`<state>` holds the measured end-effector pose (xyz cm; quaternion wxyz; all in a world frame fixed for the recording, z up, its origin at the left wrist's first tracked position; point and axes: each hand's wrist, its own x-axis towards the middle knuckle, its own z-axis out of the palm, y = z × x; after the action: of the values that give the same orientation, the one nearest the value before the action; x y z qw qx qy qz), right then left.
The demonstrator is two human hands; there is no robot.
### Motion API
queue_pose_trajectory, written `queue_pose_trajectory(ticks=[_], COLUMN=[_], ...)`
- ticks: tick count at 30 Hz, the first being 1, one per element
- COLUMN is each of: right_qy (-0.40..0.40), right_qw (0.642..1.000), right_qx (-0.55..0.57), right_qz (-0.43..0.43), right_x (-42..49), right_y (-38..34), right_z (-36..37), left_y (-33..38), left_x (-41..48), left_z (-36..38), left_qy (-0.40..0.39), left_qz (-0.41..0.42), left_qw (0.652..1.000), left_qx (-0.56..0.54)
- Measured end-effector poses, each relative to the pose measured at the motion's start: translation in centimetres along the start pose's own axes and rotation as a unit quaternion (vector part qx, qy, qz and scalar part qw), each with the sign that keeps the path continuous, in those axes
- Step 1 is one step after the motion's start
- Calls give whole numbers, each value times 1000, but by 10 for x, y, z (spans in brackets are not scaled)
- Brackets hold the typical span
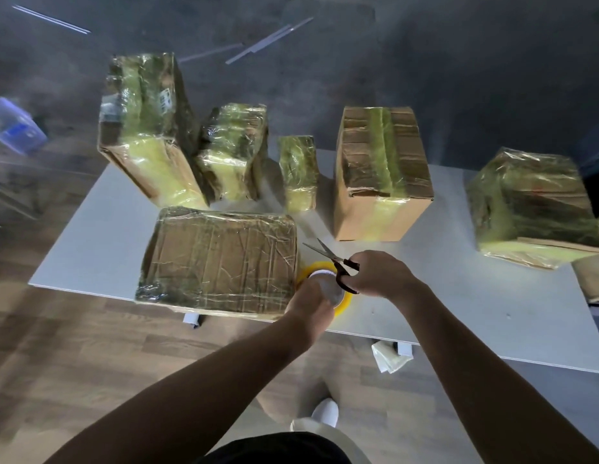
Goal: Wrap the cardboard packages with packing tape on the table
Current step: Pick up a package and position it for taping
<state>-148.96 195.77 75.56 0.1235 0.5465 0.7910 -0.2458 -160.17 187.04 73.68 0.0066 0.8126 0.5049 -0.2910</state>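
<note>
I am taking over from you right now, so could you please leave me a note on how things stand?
Left hand holds the tape roll at the right edge of the flat package, near the table's front.
Right hand holds the scissors, blades open, over the roll.
Done: the flat package looks fully taped.
Left: cut the tape, if it is joined to the package (cannot tell). The brown box behind has only a strip over its middle, with bare cardboard at the sides.
</note>
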Motion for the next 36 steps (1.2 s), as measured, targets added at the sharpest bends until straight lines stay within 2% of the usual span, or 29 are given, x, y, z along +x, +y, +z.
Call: queue_pose_trajectory(ticks=[2,5,7,12,13,14,18,19,22,26,29,36], right_qy=[-5,-11,-15,-25,-27,-32,-60,-60,-54,-64,-76,-112], right_qw=[1000,1000,999,998,998,997,992,991,988,982,977,966], right_qx=[-8,-25,-33,-52,-60,-69,-109,-118,-144,-176,-198,-232], right_qz=[0,-1,-1,-9,-11,-13,-23,-25,-27,-19,-10,1], right_x=[0,-3,-5,-7,-8,-8,-10,-10,-9,-2,5,15], right_y=[0,-1,-1,-3,-4,-4,-11,-15,-26,-39,-47,-59], right_z=[0,-4,-7,-15,-17,-19,-20,-20,-21,-26,-29,-28], left_y=[-3,2,3,5,4,2,5,6,5,3,5,6], left_x=[-5,-2,0,9,6,3,8,3,5,1,8,15], left_z=[-6,-1,1,24,24,21,31,26,27,24,30,43], left_qy=[41,11,26,42,25,14,77,90,50,69,71,95], left_qz=[-36,5,8,8,11,2,-26,-21,13,-8,21,-18], left_qw=[998,1000,999,993,993,993,995,994,996,994,994,988], left_qx=[-34,-27,-31,-114,-118,-113,-53,-60,-73,-90,-75,-118])
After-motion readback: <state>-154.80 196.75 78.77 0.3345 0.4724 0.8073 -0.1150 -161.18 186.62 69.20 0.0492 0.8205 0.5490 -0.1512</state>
